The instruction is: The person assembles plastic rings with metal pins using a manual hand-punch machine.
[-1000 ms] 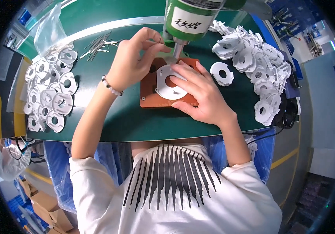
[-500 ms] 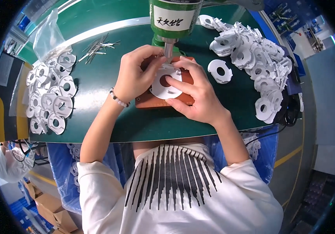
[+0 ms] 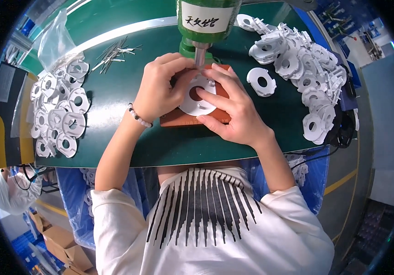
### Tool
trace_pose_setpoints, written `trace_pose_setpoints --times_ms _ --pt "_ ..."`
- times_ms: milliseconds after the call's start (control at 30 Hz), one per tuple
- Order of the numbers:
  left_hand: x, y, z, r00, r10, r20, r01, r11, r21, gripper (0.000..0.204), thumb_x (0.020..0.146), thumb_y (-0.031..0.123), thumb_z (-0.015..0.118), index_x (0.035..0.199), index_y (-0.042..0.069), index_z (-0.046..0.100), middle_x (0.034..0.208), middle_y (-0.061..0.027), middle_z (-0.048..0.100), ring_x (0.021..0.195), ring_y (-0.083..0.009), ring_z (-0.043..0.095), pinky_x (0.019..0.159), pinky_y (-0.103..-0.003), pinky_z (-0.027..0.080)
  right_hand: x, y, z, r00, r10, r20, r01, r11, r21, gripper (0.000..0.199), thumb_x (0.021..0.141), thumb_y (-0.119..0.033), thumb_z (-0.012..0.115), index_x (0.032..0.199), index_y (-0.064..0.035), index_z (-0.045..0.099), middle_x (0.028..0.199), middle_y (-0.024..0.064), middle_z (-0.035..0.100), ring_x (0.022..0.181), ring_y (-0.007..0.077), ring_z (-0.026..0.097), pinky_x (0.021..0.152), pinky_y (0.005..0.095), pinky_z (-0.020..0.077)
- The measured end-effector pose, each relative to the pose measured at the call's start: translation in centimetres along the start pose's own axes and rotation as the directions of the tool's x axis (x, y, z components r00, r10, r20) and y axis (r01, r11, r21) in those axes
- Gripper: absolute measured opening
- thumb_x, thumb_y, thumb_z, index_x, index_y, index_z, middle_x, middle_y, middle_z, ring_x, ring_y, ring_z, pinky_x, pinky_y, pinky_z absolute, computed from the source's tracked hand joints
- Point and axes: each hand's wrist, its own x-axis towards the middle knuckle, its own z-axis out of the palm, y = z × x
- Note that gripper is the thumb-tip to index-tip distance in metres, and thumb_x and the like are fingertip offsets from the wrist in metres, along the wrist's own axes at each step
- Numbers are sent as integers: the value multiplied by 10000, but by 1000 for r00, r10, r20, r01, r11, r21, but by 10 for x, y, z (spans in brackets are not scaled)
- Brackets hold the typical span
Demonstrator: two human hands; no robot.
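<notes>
A white plastic disc (image 3: 198,108) with a large centre hole lies on an orange-brown fixture block (image 3: 172,120), under the ram (image 3: 200,57) of a green press (image 3: 206,32). My right hand (image 3: 236,110) steadies the disc, with its thumb at the near edge, a finger at the hole and others along the far right side. From the left, my left hand (image 3: 164,87) reaches to the disc's far edge just below the ram. Its thumb and forefinger are pinched together there; whatever they hold is hidden behind the fingers.
On the green table (image 3: 110,133), white discs are heaped at the left (image 3: 55,110) and right (image 3: 302,68). One single disc (image 3: 261,82) lies right of the fixture. Thin metal pins (image 3: 114,56) lie at the back left, near a clear plastic bag (image 3: 55,39). Blue-lined bins (image 3: 75,206) stand below the table.
My left fingers have shifted slightly right and lower over the disc, covering more of its left side. My right hand keeps its grip. The whole view has moved a little.
</notes>
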Motion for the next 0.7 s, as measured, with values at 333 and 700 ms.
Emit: trace_pose_setpoints --times_ms 333,700 --pt "5 -3 -1 999 44 24 -44 999 10 113 695 -17 621 805 -2 642 734 -145 598 637 -309 575 570 -341 469 9 -2 -13 995 87 -42 -77 978 193 259 726 -165 693 935 -17 653 1132 150 555 1088 302 517 953 425 381" --pt "-4 -1 -8 992 22 123 -28 999 39 203 717 36 622 917 6 604 855 -141 581 748 -308 563 680 -372 455 95 58 -72 617 759 207 -276 -38 960 481 899 -311 490 1174 74 405 1116 283 516 1046 341 550 922 513 436"
